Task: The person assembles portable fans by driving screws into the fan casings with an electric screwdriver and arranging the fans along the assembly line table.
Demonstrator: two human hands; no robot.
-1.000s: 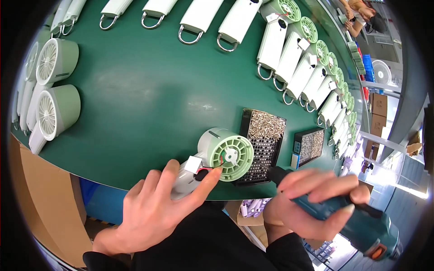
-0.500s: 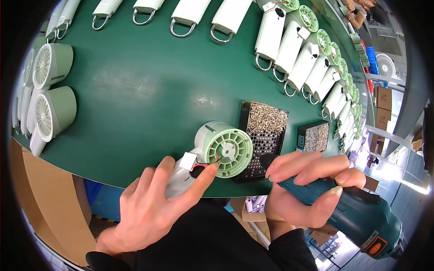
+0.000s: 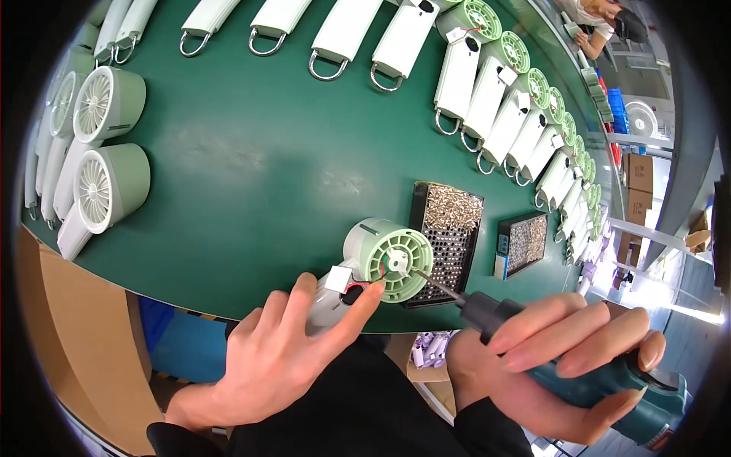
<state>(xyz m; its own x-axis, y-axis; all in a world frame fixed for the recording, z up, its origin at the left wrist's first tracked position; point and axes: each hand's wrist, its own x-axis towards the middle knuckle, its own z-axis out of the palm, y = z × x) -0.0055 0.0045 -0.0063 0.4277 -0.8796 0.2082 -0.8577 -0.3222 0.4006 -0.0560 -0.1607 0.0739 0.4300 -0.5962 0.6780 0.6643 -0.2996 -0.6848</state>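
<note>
My left hand (image 3: 278, 362) is closed around the pale handle of a handheld fan (image 3: 368, 238) at the table's near edge. The fan's round, light green head faces up towards the right, with spokes and a central hub showing. A white square piece (image 3: 339, 279) and thin red and black wires lie by my index finger and thumb side. An electric screwdriver (image 3: 491, 314), dark teal with a black nose, is gripped in my right hand (image 3: 567, 350). Its thin bit reaches the fan head near the hub; whether a screw sits on the tip cannot be made out.
Just behind the bit stands a black tray (image 3: 418, 204) of small screws, with a smaller screw box (image 3: 502, 244) to its right. White fan bodies (image 3: 462, 76) with metal loops line the far and right sides. Finished-looking fan heads (image 3: 128, 186) stand at left. A person (image 3: 598, 23) sits beyond.
The screwdriver's bit has swung from the screw tray to the fan head. My left hand and the fan appear slightly further right and lower as the view has shifted.
</note>
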